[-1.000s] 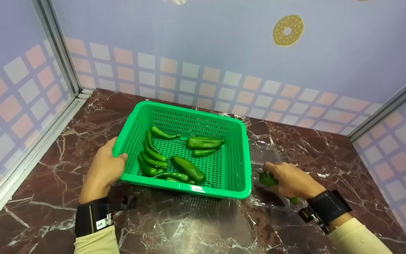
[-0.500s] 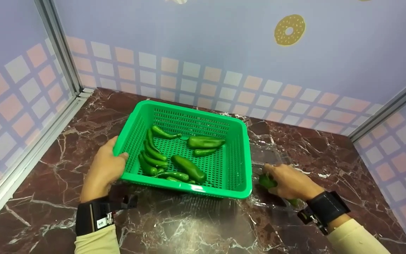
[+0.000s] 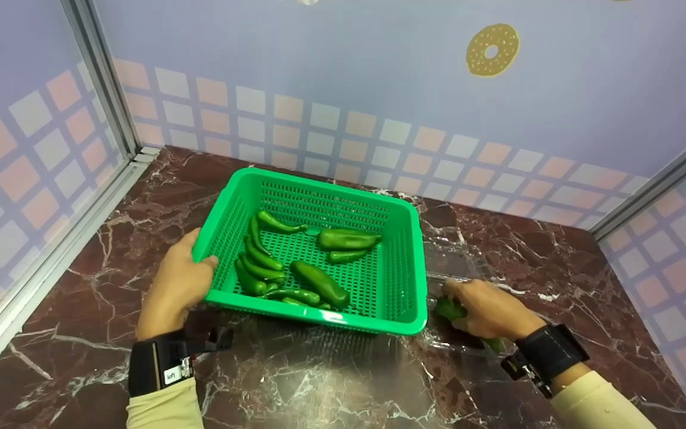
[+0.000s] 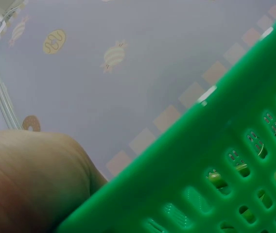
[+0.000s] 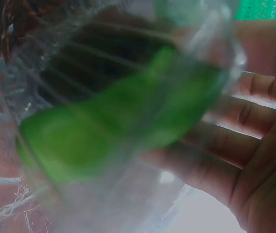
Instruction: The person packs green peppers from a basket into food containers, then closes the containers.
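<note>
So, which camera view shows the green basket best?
The head view: it shows the green basket almost whole, with peppers inside. The left wrist view shows only part of its rim and slotted wall, close up; the right wrist view, just a small piece at the top right.

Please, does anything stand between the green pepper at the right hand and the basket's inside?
Yes: the right wall of the green basket. Clear plastic also shows in front of the green pepper in the right wrist view; whether it blocks the way, I cannot tell.
</note>
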`<state>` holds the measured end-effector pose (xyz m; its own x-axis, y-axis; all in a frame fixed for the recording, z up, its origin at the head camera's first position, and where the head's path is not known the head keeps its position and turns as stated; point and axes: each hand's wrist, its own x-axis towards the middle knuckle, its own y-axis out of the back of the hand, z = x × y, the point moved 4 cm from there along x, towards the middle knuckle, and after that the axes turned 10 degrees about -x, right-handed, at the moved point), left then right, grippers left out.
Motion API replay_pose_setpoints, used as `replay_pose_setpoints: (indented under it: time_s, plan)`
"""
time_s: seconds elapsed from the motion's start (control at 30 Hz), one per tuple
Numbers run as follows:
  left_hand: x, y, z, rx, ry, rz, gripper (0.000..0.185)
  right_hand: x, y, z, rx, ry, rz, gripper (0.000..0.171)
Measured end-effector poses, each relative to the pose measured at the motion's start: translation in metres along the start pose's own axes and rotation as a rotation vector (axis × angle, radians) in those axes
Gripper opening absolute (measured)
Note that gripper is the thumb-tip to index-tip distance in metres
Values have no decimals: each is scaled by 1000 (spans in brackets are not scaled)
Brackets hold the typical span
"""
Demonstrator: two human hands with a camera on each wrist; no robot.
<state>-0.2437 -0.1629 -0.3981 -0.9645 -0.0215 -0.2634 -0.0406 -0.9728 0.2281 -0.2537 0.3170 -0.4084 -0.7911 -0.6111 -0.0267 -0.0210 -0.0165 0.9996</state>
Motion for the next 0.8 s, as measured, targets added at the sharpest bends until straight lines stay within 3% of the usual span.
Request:
replay_pose_setpoints:
  time_s: [0.8]
  plan:
    - [1,-1,-1,-32,-15,9,75,2,-4,-1,35,-31,-42,29]
